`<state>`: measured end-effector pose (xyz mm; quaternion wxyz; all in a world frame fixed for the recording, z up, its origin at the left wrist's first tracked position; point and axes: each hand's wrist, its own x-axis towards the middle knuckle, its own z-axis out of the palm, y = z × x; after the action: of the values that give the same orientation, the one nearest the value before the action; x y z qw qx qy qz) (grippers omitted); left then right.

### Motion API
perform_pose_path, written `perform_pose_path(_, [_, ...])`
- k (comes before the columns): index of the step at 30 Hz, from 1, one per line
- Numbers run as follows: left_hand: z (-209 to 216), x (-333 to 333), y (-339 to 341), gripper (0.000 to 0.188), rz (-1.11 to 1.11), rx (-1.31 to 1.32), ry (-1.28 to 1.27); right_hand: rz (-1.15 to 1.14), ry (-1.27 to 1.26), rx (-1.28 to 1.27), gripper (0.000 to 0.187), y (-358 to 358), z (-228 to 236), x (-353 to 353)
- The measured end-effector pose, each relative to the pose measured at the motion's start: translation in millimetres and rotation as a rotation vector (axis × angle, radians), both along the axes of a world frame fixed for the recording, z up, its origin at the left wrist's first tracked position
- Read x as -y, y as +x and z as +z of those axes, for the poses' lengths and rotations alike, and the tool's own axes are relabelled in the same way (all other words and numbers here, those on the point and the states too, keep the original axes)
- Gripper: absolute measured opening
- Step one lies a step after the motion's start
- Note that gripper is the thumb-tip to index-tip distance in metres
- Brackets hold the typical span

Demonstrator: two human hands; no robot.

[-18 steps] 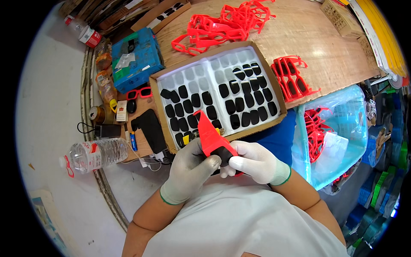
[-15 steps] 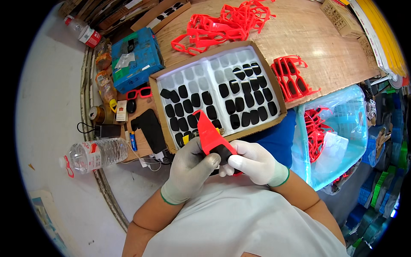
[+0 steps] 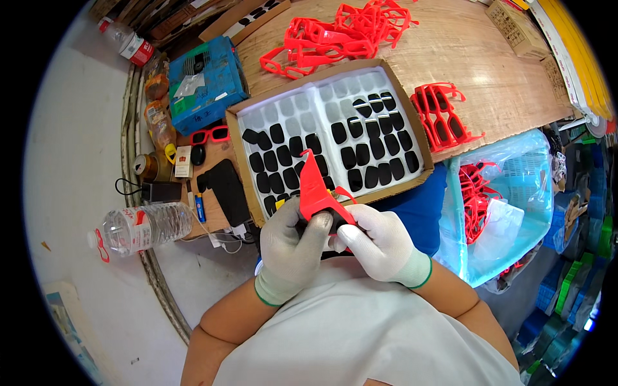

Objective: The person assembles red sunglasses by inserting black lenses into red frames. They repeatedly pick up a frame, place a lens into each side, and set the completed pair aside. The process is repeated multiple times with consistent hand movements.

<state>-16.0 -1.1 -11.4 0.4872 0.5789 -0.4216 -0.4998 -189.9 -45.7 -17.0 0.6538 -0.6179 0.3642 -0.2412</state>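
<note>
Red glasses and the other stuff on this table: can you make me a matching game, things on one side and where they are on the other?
Things:
1. red glasses frame
2. dark lenses
3. water bottle
4. blue box

Places:
A. lying on its side at the table's left edge
B. in the white tray
C. held in both gloved hands
D. at the far left of the table, beyond the tray

Pairs: 1-C, 2-B, 3-A, 4-D
</note>
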Motion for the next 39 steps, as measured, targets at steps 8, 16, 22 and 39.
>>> perform_pose_path(8, [11, -4, 8, 0.019, -0.062, -0.259, 0.149, 0.164, 0.037, 0.055, 0.024, -12, -2, 10])
perform_pose_path(16, [13, -9, 21, 0.020, -0.222, -0.309, 0.041, 0.101, -0.118, 0.082, 0.016, -9, -4, 3])
perform_pose_path(22, [25, -7, 19, 0.018, -0.240, -0.291, -0.046, 0.106, -0.214, 0.090, 0.014, -1, -9, 5])
perform_pose_path(39, [14, -9, 29, 0.019, -0.155, -0.240, -0.003, 0.195, -0.231, 0.013, 0.013, -1, -1, 9])
